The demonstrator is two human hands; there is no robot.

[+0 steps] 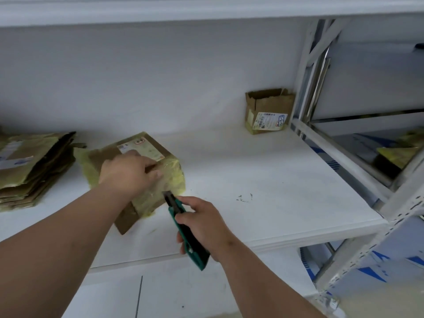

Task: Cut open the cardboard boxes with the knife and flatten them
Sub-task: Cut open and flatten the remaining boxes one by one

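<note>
A sealed cardboard box (146,154) wrapped in yellowish tape lies on the white shelf (263,191), left of centre. My left hand (128,173) rests on its top, fingers pressing down on the box. My right hand (204,223) grips a green utility knife (185,228) just right of the box. The knife's tip touches the taped front corner of the box. A smaller box (268,111) with its top open stands at the back right against the wall.
A stack of flattened cardboard (32,166) lies at the left end of the shelf. A grey metal rack (358,157) with more items stands on the right. The white wall is behind, another shelf above.
</note>
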